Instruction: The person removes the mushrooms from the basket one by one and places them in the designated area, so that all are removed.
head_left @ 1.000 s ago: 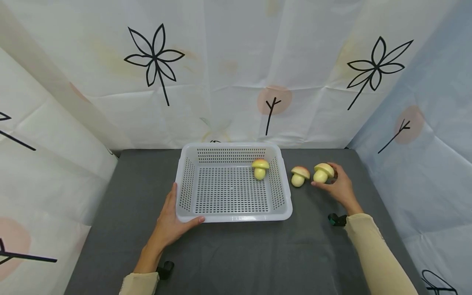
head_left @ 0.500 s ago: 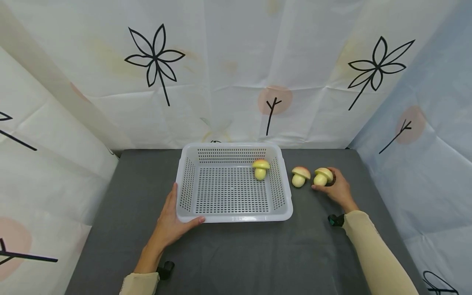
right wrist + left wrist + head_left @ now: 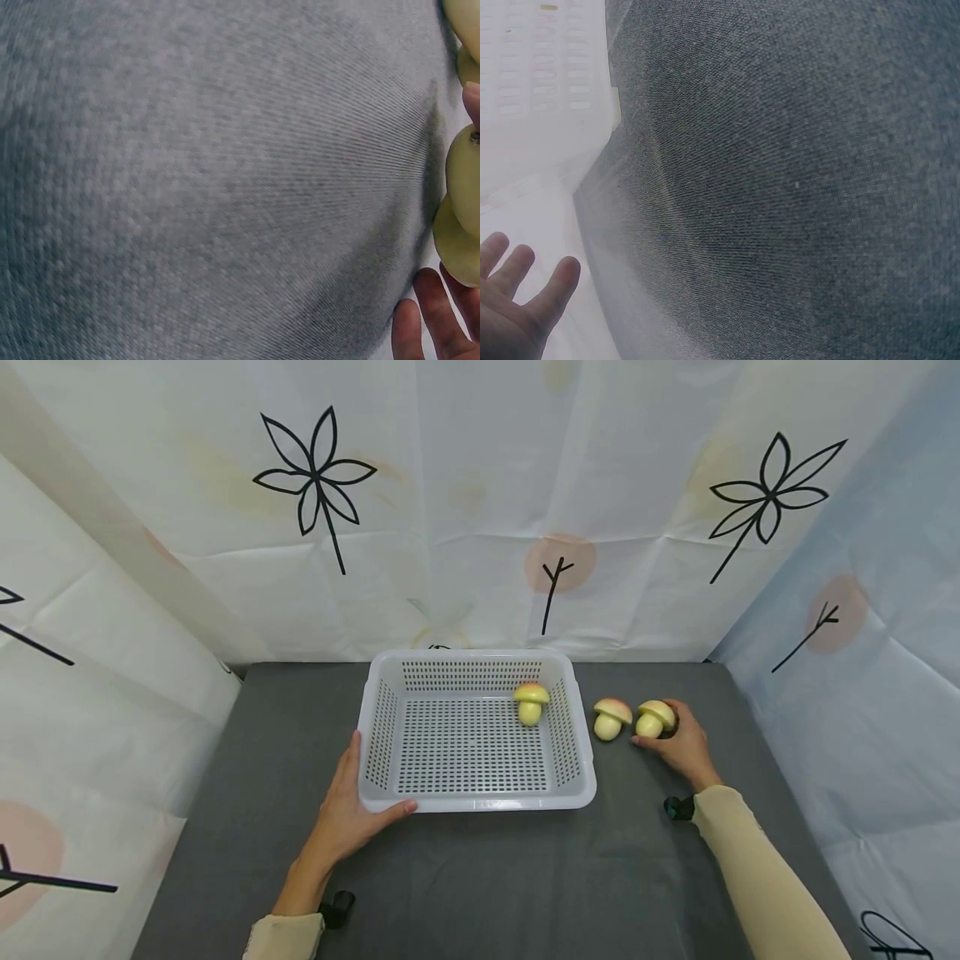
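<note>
My right hand [image 3: 682, 747] pinches a toy mushroom [image 3: 648, 727] between thumb and fingers, right of the basket. In the right wrist view the thumb lies at one end of this pale yellow mushroom [image 3: 456, 244] and the fingertips [image 3: 439, 307] at the other. Just left of it stands a second mushroom [image 3: 609, 728] with a reddish cap. A third mushroom [image 3: 529, 714] lies inside the white perforated basket [image 3: 476, 804], near its right wall. My left hand [image 3: 348, 818] rests against the basket's front left corner, fingers straight along the side and thumb at the front rim.
A dark grey cloth [image 3: 510, 885] covers the table under everything. White printed curtains [image 3: 465, 510] hang behind and on both sides, close to the table's back edge.
My right hand has come slightly down and toward me with the mushroom, now beside the second mushroom. The left hand and basket have stayed in place.
</note>
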A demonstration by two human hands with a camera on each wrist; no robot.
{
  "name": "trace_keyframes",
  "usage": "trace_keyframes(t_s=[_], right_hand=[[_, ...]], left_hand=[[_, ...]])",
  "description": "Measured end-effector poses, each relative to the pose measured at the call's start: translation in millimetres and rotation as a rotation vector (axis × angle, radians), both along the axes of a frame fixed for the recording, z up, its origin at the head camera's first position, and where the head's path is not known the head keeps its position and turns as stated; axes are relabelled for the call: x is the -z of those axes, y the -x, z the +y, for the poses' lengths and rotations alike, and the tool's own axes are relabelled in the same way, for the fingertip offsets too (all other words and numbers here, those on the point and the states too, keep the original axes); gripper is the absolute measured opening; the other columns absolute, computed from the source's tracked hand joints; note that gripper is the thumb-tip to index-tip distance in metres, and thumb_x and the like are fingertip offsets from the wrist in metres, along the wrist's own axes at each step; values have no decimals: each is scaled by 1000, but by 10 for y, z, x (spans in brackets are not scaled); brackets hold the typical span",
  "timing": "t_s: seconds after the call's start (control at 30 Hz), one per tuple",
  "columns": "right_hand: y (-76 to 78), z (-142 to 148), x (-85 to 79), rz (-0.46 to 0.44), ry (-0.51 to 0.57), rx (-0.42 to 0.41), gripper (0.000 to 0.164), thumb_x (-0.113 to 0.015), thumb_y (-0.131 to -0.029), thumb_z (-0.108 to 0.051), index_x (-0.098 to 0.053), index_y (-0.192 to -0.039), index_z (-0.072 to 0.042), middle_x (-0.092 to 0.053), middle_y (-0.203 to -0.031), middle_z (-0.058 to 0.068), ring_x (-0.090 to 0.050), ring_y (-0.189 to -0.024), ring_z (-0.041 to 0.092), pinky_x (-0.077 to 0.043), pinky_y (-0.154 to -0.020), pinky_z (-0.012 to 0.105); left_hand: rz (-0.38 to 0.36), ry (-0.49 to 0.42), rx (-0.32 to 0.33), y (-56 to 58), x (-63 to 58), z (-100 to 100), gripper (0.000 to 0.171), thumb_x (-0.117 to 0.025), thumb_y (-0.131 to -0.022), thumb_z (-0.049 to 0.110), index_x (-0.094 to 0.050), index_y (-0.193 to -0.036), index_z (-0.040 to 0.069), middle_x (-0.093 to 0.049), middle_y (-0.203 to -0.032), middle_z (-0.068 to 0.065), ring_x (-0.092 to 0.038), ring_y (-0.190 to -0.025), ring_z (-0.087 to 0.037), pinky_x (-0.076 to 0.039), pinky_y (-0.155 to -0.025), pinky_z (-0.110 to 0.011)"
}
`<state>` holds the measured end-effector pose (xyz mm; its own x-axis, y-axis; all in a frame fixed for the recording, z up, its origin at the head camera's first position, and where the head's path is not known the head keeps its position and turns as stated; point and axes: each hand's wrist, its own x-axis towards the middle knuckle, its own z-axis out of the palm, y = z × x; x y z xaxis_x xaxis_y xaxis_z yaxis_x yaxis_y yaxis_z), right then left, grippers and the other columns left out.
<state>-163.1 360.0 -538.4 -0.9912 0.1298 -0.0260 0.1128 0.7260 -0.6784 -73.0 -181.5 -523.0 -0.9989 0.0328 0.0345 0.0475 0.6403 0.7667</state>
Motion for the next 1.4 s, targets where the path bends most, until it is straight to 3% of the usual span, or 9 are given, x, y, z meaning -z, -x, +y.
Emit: trace_keyframes(t_s=[0.37,0.6,1.4], right_hand=[[-2,-46,37,58,-28,-16,92,-88,-81,-21,-35,-153,1,-42,-139,35,-43,-122,52,-32,-100,65],[-6,-54,25,50,-57,-25,95,-88,-80,-24,-34,-154,1,-43,-133,35,-44,-116,52,-33,-96,66],[-13,-55,6,30,-40,-29,96,-88,-81,-23,-32,-155,1,-41,-135,35,-42,-119,52,-32,-98,66]], left_hand=[[7,-3,1,1,14,1,137,-91,-68,55,3,-164,28,-20,-164,-16,-39,-135,-41,-33,-100,-70],[-4,-6,4,4,-1,0,138,-91,-68,55,4,-164,30,-20,-164,-14,-39,-134,-40,-33,-100,-70],[-1,-24,10,5,-15,-4,138,-93,-67,52,3,-164,29,-21,-164,-14,-39,-134,-38,-33,-102,-68]])
